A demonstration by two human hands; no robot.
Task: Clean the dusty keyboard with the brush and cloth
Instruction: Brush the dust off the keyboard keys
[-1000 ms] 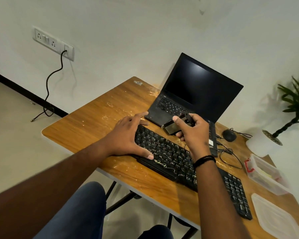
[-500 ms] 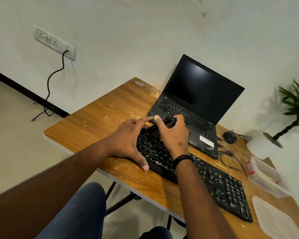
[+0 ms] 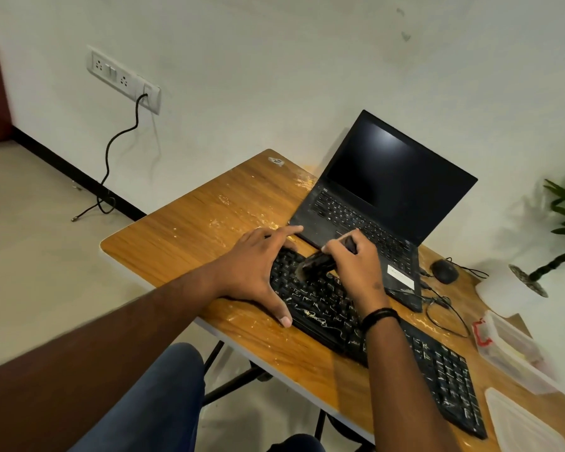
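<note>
Lying slantwise along the near edge of the wooden surface (image 3: pixel 190 236), the black keyboard (image 3: pixel 327 318) is streaked with pale dust. On its left end the left hand (image 3: pixel 258 269) presses flat, fingers spread. Just beyond, the right hand (image 3: pixel 356 265) is curled round a dark brush (image 3: pixel 313 265), bristles touching the upper-left keys. Behind stands an open laptop (image 3: pixel 388 177), screen dark.

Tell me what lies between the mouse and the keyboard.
In the head view, black cables loop on the bare table between the mouse and the keyboard. The laptop's front corner also reaches into that stretch.
</note>
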